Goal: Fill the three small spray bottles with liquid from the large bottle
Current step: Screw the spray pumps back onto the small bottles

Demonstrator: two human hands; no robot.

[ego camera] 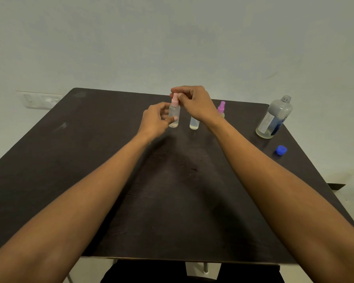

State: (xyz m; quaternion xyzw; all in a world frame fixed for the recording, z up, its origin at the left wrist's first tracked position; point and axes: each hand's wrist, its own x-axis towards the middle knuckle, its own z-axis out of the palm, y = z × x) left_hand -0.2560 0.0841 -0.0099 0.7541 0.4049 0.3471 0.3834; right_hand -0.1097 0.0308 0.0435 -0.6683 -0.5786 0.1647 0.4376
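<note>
The pink-capped spray bottle [174,114] is being held upright, on or just above the tabletop [90,160], well to the left of the large bottle [274,119]. The left hand [155,119] is curling thumb and fingers round its clear body, probably bracing it against turning. The right hand [194,103] is pinching the pink spray head [174,101] from above, as if twisting it; on or off, I cannot tell. A second small bottle [194,124] and a purple-capped bottle [221,108] are standing between it and the large bottle. The large bottle is standing uncapped, its blue cap [281,150] lying just in front, likely ready for more pouring.
</note>
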